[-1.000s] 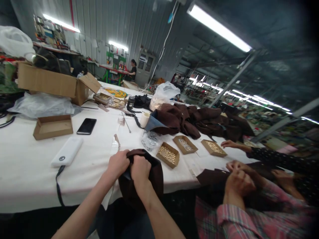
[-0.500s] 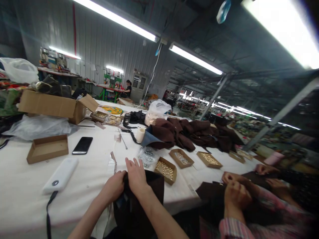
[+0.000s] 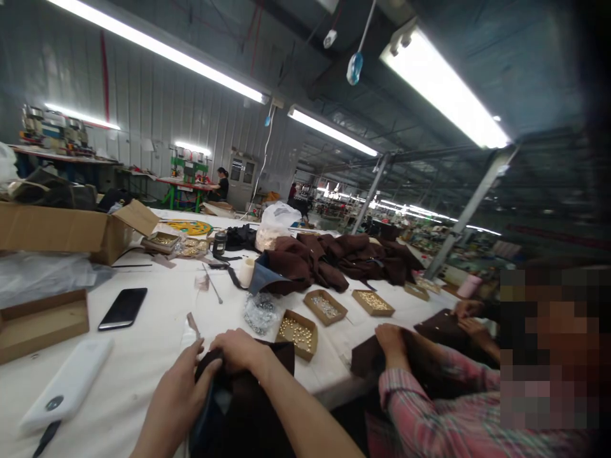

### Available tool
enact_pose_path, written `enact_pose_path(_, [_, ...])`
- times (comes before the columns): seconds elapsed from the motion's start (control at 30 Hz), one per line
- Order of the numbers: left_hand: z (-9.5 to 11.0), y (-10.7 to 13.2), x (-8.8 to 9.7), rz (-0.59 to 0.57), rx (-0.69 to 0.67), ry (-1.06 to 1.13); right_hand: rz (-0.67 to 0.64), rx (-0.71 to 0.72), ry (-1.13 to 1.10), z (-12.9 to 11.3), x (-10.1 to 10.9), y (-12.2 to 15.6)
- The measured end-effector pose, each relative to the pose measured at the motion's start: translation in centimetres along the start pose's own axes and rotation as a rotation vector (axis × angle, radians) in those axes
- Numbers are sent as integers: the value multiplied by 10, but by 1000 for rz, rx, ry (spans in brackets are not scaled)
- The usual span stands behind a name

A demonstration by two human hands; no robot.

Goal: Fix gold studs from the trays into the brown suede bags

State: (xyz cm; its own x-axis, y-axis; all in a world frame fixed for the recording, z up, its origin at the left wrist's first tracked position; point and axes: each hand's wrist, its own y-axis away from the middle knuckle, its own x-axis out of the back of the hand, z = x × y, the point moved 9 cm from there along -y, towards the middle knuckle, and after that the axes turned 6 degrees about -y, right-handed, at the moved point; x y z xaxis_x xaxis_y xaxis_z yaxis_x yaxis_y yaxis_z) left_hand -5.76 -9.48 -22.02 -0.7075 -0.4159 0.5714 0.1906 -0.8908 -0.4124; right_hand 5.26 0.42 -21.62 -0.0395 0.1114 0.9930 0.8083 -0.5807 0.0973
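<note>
A dark brown fabric piece (image 3: 252,394), with some blue on its inner side, hangs at the table's front edge. My left hand (image 3: 179,391) pinches its left edge between thumb and fingers. Bent over the top edge, my right hand (image 3: 241,350) grips the same cloth, its fingertips partly hidden. Just beyond lies a small cardboard tray of gold studs (image 3: 298,334). Beside that tray is a clear plastic bag of silvery pieces (image 3: 260,313). A narrow brown strip (image 3: 193,323) rests on the table near my left hand.
A phone (image 3: 123,309), a white power bank (image 3: 67,385) and a cardboard tray (image 3: 45,321) lie at left. More stud trays (image 3: 325,306) and piled brown fabric (image 3: 329,261) sit farther back. At right, a co-worker's plaid sleeve (image 3: 429,407) and hand (image 3: 392,340) are close by.
The view has swung right, so the table's things sit farther left. My right hand, earlier raised with fingers spread, is now curled over the cloth. My left hand has turned, showing its thumb.
</note>
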Motion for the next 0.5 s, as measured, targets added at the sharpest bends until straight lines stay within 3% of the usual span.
enact_pose_path(0.13, [-2, 3, 33, 161, 29, 80, 44, 44, 81, -11, -3, 7])
enact_pose_path(0.27, [3, 17, 58, 218, 30, 190, 304, 170, -57, -41, 33, 61])
enact_pose_path(0.33, [13, 31, 58, 136, 42, 246, 509, 187, -229, -51, 58, 107])
enact_pose_path(0.4, [33, 50, 44, -33, 35, 312, 741, 185, -390, -54, 76, 158])
enact_pose_path(0.5, [82, 85, 14, -311, -70, 451, 1068, 133, -496, -51, 76, 227])
